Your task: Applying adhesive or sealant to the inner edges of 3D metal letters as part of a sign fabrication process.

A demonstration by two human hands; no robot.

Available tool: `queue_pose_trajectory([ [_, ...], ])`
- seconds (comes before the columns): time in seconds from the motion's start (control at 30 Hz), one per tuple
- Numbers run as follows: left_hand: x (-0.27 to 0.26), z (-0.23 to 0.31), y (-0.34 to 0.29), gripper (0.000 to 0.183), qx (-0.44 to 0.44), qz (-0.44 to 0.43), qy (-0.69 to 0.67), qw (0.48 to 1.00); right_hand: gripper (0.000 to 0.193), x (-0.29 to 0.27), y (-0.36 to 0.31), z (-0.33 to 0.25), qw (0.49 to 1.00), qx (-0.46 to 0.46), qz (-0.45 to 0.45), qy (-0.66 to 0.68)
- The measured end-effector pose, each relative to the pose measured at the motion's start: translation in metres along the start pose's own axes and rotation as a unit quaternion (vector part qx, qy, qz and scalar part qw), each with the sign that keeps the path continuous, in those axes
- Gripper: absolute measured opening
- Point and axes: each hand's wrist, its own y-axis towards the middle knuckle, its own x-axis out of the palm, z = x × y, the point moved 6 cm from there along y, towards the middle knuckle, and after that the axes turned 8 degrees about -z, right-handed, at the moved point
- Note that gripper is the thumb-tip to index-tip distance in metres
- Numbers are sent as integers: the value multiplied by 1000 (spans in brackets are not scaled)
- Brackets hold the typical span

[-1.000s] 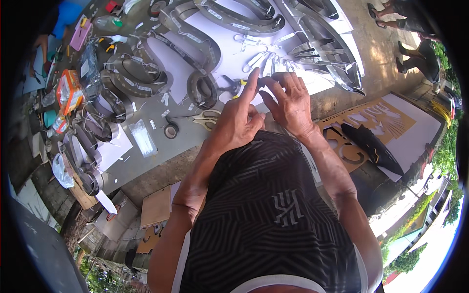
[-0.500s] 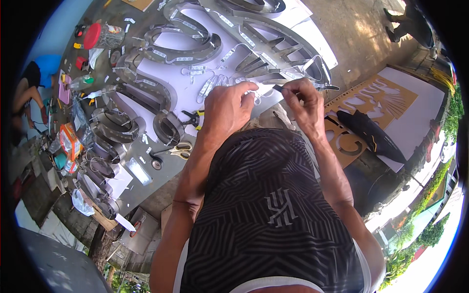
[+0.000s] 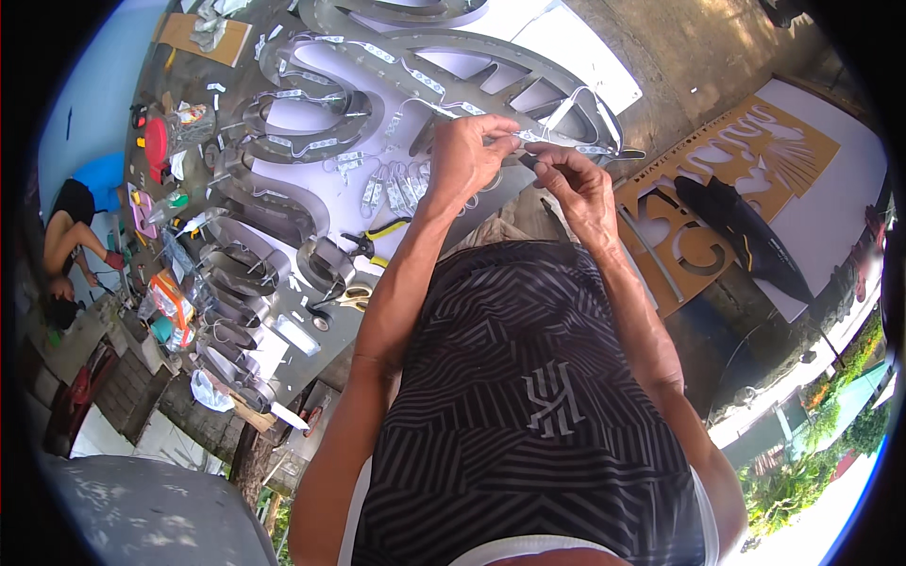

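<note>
Head view: near upper centre, the right hand (image 3: 578, 185) pinches a small black piece (image 3: 528, 161), perhaps tape; the left hand (image 3: 465, 158) bends thumb and forefinger close together just beside it, contents unclear. LED modules (image 3: 400, 187) lie left of both. Fingertip handling seems in hand; the next move calls for steady pinching.

Wearer's 2 hands (image 3: 462, 162) (image 3: 579, 192), 1 scissors (image 3: 356, 297), 1 yellow-handled pliers (image 3: 364, 244), 1 red lid (image 3: 155, 140)

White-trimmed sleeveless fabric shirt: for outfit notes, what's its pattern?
The shirt has angled black and grey stripes, best in head view.
</note>
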Motion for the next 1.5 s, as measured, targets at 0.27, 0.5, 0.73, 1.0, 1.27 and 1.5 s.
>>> queue_pose_trajectory([
  [0.27,-8,-4,-12,15,29,14,81,996,16,3,-1,6,980,-29,24,-193],
  [0.5,-7,-7,-20,12,18,-3,78,997,15,13,-18,19,992,-11,123,19],
  [0.73,2,-16,-25,11,-37,-16,18,999,21,22,-25,33,953,89,176,229],
  [1.0,4,-15,-30,10,-10,4,20,1000,18,27,-19,48,921,167,188,296],
  [1.27,5,-19,-32,11,22,15,2,1000,18,32,-13,59,889,186,194,369],
  [1.5,6,-21,-30,11,32,-1,-12,999,13,32,-9,56,900,137,177,373],
])
